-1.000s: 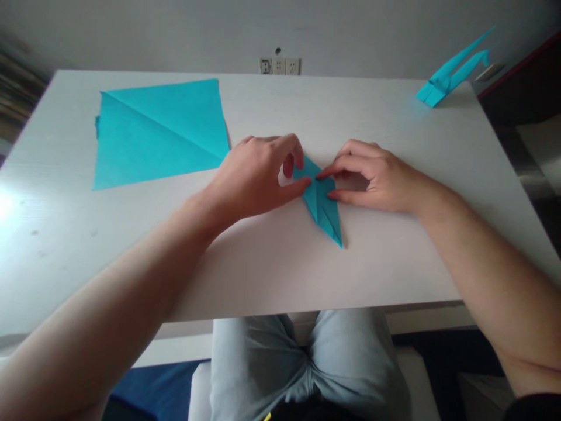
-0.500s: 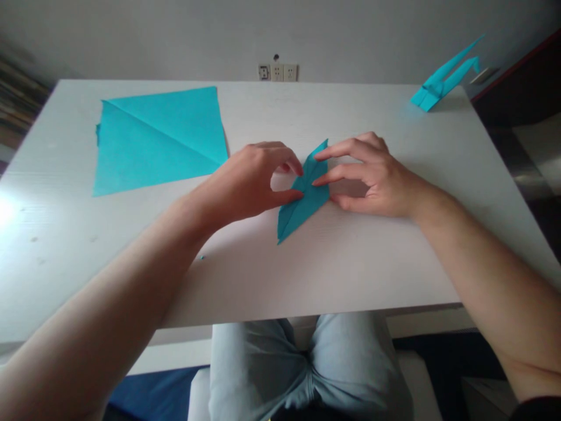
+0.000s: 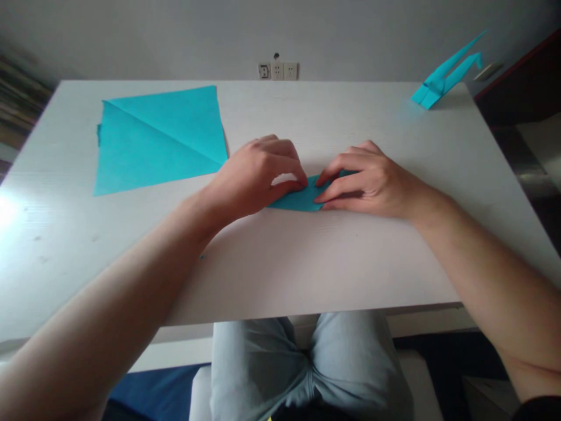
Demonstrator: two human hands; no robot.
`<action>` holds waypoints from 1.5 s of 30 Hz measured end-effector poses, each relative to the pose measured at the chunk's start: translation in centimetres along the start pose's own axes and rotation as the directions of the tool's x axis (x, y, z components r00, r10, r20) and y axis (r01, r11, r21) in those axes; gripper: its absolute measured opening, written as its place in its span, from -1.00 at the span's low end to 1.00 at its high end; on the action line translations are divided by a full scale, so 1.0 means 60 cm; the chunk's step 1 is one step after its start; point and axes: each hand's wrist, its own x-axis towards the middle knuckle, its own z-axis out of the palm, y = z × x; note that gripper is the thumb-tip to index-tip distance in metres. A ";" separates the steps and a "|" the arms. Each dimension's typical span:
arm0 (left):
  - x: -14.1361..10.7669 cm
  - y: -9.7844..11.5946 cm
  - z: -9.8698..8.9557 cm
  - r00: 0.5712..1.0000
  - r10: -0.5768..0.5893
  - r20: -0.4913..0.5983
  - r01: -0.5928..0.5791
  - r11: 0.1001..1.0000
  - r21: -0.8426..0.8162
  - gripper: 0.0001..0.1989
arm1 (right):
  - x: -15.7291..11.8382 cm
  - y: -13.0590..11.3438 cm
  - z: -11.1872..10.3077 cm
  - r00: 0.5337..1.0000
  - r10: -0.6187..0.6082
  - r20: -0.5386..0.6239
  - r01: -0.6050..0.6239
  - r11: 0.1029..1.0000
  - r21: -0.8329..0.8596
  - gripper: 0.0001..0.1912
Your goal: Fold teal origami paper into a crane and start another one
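Left grip (image 3: 256, 175) closed on folded paper (image 3: 295, 202), thumb and fingertips pinching it near the middle. Right grip (image 3: 368, 181) closed on its right end, fingers pressed across the top. Paper lies flat and narrow on desk (image 3: 350, 263), between both grips, partly covered by them. Blue square sheet (image 3: 153, 140), creased diagonally, lies on desk just beyond and left of left grip. Folded model (image 3: 442, 79) sits well beyond right grip, at desk's far corner
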 end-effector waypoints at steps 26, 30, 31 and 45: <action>0.001 0.016 0.021 0.990 -0.137 0.023 0.137 0.991 0.003 -0.73 | 0.012 0.000 0.018 0.917 0.397 -0.028 -0.359 0.856 0.371 -0.65; 0.002 0.023 0.019 0.986 -0.162 0.032 0.161 0.987 0.025 -0.76 | 0.013 -0.007 0.017 0.905 0.424 -0.011 -0.390 0.841 0.375 -0.62; 0.002 0.024 0.016 0.985 -0.165 0.051 0.164 0.986 0.034 -0.77 | 0.013 -0.009 0.016 0.905 0.426 -0.007 -0.393 0.842 0.369 -0.61; -0.004 0.020 0.014 0.967 -0.255 0.017 0.255 0.967 -0.022 -0.75 | 0.003 0.006 0.028 0.940 0.336 -0.062 -0.305 0.908 0.287 -0.62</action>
